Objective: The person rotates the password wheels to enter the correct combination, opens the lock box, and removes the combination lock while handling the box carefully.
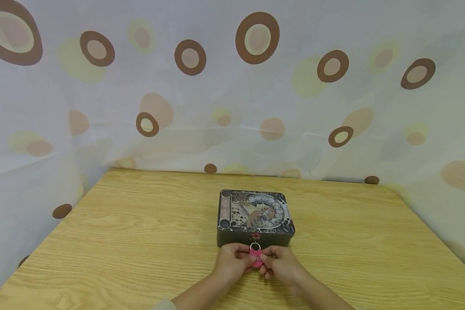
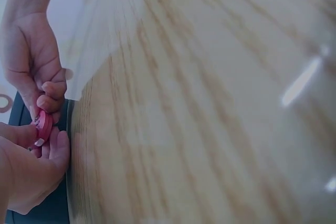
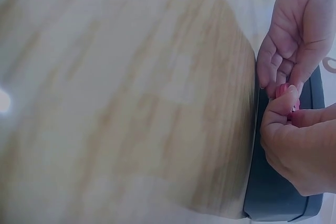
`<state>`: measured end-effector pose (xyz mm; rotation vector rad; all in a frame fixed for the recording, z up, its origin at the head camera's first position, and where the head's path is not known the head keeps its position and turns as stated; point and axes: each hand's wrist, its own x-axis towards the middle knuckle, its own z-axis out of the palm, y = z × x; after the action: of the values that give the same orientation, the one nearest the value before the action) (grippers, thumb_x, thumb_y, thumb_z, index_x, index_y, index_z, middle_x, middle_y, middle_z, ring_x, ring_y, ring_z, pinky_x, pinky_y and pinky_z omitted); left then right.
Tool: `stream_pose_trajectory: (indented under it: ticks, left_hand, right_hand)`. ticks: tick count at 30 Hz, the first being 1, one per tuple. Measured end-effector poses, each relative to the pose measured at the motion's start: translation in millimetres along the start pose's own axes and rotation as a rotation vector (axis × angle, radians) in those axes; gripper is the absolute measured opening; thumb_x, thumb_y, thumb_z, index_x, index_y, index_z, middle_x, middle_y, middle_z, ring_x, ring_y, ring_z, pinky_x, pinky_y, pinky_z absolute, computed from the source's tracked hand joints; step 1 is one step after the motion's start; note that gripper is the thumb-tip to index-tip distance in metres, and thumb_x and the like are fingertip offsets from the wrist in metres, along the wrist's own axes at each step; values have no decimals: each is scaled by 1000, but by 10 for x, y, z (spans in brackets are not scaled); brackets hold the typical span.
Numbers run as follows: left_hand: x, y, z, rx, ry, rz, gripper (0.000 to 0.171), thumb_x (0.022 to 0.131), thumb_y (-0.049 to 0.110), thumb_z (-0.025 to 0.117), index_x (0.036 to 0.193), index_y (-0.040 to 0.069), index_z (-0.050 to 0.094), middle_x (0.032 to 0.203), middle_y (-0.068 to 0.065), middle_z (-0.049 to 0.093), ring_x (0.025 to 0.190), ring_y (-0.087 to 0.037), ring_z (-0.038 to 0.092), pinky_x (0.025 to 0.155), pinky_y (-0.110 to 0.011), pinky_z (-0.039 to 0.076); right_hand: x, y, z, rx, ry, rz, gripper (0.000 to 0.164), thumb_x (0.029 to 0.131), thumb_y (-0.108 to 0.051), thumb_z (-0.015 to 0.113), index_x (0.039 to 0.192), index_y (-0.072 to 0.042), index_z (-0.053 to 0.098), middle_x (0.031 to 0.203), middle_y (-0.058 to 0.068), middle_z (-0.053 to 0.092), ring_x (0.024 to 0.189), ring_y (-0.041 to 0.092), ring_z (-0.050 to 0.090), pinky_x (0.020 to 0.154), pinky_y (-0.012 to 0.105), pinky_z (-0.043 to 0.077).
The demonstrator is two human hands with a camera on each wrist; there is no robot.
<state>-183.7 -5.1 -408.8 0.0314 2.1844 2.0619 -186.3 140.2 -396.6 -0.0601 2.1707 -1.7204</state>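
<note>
A pink padlock (image 1: 256, 258) with number dials and a silver shackle is in front of a dark tin box (image 1: 255, 215) with a patterned lid. My left hand (image 1: 232, 260) pinches the padlock's left side between thumb and fingers. From the right, my right hand (image 1: 280, 263) pinches its other side, thumb near the dials. The shackle stands at the red clasp (image 1: 255, 236) on the box front; whether it is latched I cannot tell. In the left wrist view the padlock (image 2: 44, 127) shows edge-on between both hands. Fingers hide most of the padlock (image 3: 286, 92) in the right wrist view.
The box rests on a wood-grain table (image 1: 139, 241), whose surface extends on both sides of it. Behind and beside the table hangs a pale curtain (image 1: 217, 94) with brown and yellow circles.
</note>
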Motion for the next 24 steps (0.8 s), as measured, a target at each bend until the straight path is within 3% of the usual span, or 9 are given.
stream_pose_trajectory:
  ticks: [6,24]
  left_hand:
    - [-17,24,-1,2,-1,-13,22,79,-10,58,99,-16,58,77,-13,62,63,-9,55,60,-28,56]
    - [-14,5,14,76,31,44,13,80,-4,61,89,-12,62,71,-14,66,58,-11,60,54,-28,54]
  right_hand:
    - [1,-9,-13,19,-25,8,14,93,1,42,98,13,49,66,-1,54,59,6,51,54,17,44]
    - [-2,1,-17,-4,-30,5,14,94,1,43,98,12,50,68,-2,56,61,6,52,55,18,44]
